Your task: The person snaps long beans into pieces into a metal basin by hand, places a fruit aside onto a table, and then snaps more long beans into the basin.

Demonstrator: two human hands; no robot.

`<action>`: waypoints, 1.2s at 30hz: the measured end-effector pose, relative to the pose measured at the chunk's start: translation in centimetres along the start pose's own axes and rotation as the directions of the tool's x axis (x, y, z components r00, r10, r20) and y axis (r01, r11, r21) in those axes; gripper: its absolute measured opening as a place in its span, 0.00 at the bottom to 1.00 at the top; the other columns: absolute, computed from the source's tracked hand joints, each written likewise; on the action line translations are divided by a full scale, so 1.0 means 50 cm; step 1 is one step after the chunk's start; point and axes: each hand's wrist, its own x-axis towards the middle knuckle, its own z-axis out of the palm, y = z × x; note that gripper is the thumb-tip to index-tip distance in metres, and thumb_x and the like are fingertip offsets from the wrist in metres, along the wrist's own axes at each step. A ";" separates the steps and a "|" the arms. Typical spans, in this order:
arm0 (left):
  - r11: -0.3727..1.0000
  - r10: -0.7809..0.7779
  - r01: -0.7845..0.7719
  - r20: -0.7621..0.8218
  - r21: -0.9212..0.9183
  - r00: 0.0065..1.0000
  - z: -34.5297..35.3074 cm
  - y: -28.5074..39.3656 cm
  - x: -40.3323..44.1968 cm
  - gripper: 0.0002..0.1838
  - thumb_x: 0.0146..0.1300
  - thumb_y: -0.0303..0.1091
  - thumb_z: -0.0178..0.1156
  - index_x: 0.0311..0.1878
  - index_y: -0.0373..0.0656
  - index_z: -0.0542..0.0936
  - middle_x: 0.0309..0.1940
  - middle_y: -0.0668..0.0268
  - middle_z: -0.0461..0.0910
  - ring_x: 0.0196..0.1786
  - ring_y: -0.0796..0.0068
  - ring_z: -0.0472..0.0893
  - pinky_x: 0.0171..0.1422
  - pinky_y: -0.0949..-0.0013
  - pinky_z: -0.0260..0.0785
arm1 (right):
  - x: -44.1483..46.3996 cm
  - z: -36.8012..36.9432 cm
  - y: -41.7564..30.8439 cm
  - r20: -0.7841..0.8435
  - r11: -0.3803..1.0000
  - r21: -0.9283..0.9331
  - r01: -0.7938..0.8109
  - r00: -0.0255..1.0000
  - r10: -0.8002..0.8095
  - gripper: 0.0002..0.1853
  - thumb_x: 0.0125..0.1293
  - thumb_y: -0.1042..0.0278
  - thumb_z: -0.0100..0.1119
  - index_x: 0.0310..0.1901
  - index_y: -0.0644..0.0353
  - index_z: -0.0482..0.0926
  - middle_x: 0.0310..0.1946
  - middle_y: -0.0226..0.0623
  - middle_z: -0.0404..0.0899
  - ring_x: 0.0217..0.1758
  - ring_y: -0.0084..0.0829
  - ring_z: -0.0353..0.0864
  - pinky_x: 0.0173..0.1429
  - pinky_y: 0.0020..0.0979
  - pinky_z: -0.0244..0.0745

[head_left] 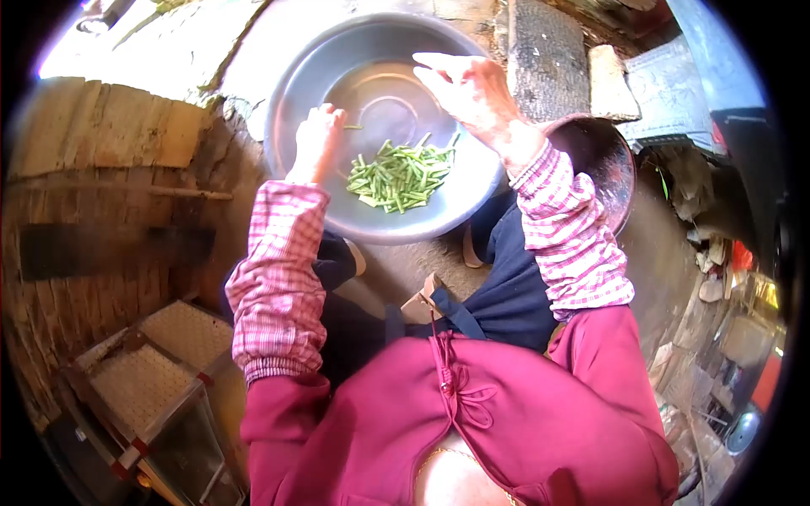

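A wide grey metal basin point(295, 76) sits in front of me. A heap of short green bean pieces point(401, 177) lies on its floor, toward my side. My left hand point(317, 139) is over the basin's left part, its fingers closed, and a thin green bean piece point(353, 126) sticks out from the fingertips. Across the basin's upper right, my right hand point(474, 91) reaches in from the rim with fingers stretched out and a little apart. I see nothing held in it. The fingers' undersides are hidden on both hands.
A dark reddish bowl point(620, 169) stands against the basin's right side, partly behind my right sleeve. Wooden planks point(110, 126) are at the left, above a mesh-topped frame point(148, 379). A dark rough slab point(548, 59) lies beyond the basin.
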 end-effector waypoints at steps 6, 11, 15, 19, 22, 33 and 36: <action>0.996 -0.050 0.045 0.054 0.077 0.997 0.141 0.002 -0.018 0.16 0.57 0.27 0.58 0.50 0.45 0.79 0.44 0.55 0.80 0.50 0.49 0.80 0.49 0.49 0.74 | -0.001 -0.018 0.029 -0.084 1.000 -0.029 -0.003 0.996 0.000 0.14 0.68 0.63 0.61 0.52 0.57 0.85 0.32 0.45 0.86 0.32 0.38 0.87 0.39 0.34 0.81; 0.976 0.049 0.111 0.688 -0.187 0.724 0.170 -0.001 -0.013 0.12 0.51 0.29 0.59 0.37 0.51 0.88 0.35 0.53 0.85 0.42 0.49 0.85 0.52 0.53 0.77 | 0.012 -0.021 0.040 -0.220 0.989 0.049 0.136 0.968 -0.122 0.12 0.68 0.61 0.56 0.40 0.60 0.84 0.31 0.50 0.83 0.34 0.49 0.84 0.37 0.42 0.79; 0.991 -0.004 0.026 0.166 -0.132 0.986 0.073 0.006 -0.015 0.05 0.52 0.27 0.60 0.32 0.43 0.83 0.28 0.56 0.83 0.33 0.53 0.83 0.41 0.57 0.76 | 0.020 -0.033 0.061 -0.189 0.990 -0.001 0.143 0.972 -0.140 0.09 0.67 0.65 0.60 0.42 0.61 0.84 0.33 0.46 0.85 0.34 0.42 0.86 0.41 0.36 0.81; 0.978 -0.063 0.088 0.136 -0.187 0.989 0.002 -0.001 -0.030 0.10 0.53 0.32 0.65 0.39 0.44 0.84 0.29 0.55 0.82 0.35 0.54 0.84 0.43 0.58 0.76 | 0.019 -0.066 0.068 -0.201 0.995 0.075 0.071 0.978 -0.054 0.11 0.69 0.65 0.59 0.48 0.62 0.83 0.36 0.45 0.86 0.37 0.37 0.87 0.43 0.33 0.81; 0.984 0.013 0.037 0.272 -0.176 0.962 0.038 0.072 -0.104 0.24 0.51 0.37 0.70 0.54 0.46 0.81 0.42 0.53 0.81 0.46 0.54 0.82 0.54 0.58 0.75 | -0.011 -0.105 0.064 -0.224 0.949 0.314 -0.034 0.968 0.108 0.13 0.71 0.65 0.59 0.52 0.62 0.82 0.38 0.43 0.87 0.39 0.34 0.87 0.46 0.30 0.82; 0.993 -0.089 0.074 0.179 0.089 0.980 0.148 0.098 -0.086 0.14 0.55 0.29 0.59 0.47 0.45 0.80 0.35 0.54 0.84 0.40 0.51 0.85 0.46 0.50 0.76 | -0.577 -0.318 0.129 -0.178 0.654 0.446 -0.611 0.656 0.734 0.22 0.72 0.61 0.56 0.61 0.68 0.78 0.38 0.36 0.86 0.38 0.21 0.82 0.44 0.24 0.76; 0.972 -0.233 0.234 0.049 -0.007 0.971 0.107 0.050 -0.059 0.18 0.51 0.37 0.65 0.46 0.43 0.80 0.37 0.54 0.85 0.41 0.50 0.85 0.49 0.52 0.77 | -0.775 -0.292 0.164 -0.194 0.476 0.417 -0.774 0.436 0.879 0.20 0.73 0.60 0.60 0.58 0.66 0.81 0.35 0.37 0.86 0.35 0.24 0.84 0.40 0.24 0.79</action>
